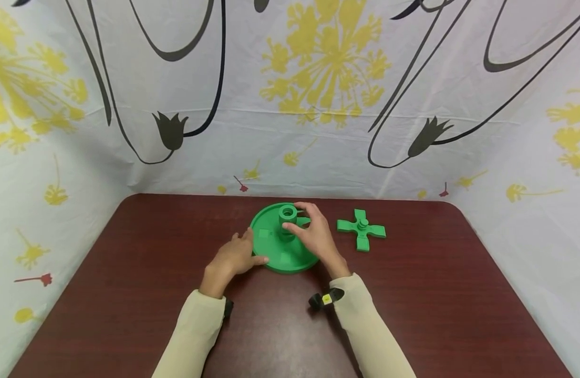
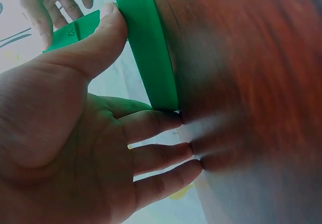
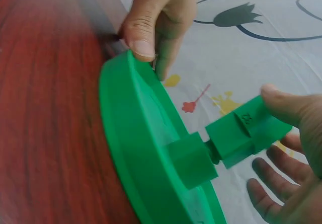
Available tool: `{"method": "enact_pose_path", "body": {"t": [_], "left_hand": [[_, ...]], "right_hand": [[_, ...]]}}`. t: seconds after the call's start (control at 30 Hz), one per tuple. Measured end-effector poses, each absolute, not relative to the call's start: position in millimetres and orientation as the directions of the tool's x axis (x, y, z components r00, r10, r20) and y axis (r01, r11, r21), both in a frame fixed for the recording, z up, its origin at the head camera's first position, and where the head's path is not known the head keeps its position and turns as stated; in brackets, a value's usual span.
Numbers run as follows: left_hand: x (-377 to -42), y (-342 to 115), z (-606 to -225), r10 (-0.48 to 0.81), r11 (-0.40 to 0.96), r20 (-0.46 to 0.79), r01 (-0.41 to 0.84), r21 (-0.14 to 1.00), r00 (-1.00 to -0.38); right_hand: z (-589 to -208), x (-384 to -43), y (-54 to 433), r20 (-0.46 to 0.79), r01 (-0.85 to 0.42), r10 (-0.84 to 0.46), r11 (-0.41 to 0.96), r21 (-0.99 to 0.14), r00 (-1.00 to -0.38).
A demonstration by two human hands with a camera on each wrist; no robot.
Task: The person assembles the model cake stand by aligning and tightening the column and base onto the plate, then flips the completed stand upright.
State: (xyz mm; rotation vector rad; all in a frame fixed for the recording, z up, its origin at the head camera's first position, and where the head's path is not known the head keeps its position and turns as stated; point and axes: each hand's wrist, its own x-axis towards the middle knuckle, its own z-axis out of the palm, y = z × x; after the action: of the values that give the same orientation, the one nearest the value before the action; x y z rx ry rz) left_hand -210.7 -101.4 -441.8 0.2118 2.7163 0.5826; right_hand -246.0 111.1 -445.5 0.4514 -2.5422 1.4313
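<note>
A round green tray (image 1: 266, 249) with a raised rim lies toward the back of the table. My left hand (image 1: 234, 255) holds it at the left, thumb (image 2: 113, 20) on the rim and index finger along the outer side. The other fingertips rest on the tabletop. From the tray's middle rises a green post with a ring-shaped top (image 1: 287, 213). In the right wrist view, a lower block (image 3: 191, 161) stands on the tray, and a marked upper piece (image 3: 244, 133) sits above a narrow neck. My right hand (image 1: 317, 236) grips that upper piece between thumb and fingers.
A green cross-shaped piece (image 1: 362, 229) with a round stud at its centre lies right of the tray. The dark red-brown table (image 1: 422, 294) meets a patterned white cloth (image 1: 347, 157) behind it. Black wrist straps (image 1: 325, 299) sit at both sleeves.
</note>
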Motion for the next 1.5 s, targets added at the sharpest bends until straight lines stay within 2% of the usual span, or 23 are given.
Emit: {"method": "enact_pose_path", "body": {"t": [0.27, 0.8, 1.23, 1.5], "left_hand": [[-211.0, -102.1, -442.2, 0.229, 0.905, -0.305, 0.086, 0.417, -0.924], [-213.2, -101.9, -440.4, 0.236, 0.91, -0.303, 0.1, 0.403, -0.923], [-212.6, -101.9, -441.4, 0.245, 0.91, -0.3, 0.112, 0.399, -0.922], [-213.3, -101.8, -440.7, 0.245, 0.911, -0.313, 0.107, 0.398, -0.918]], "right_hand": [[-449.1, -245.7, 108.7, 0.359, -0.378, -0.138, 0.501, -0.778, -0.923], [-445.6, -246.2, 114.7, 0.305, -0.38, -0.23, 0.492, -0.783, -0.924], [-451.4, -244.9, 105.0, 0.369, -0.367, -0.098, 0.497, -0.787, -0.924], [-450.4, -244.5, 104.7, 0.358, -0.372, -0.13, 0.503, -0.78, -0.925]]}}
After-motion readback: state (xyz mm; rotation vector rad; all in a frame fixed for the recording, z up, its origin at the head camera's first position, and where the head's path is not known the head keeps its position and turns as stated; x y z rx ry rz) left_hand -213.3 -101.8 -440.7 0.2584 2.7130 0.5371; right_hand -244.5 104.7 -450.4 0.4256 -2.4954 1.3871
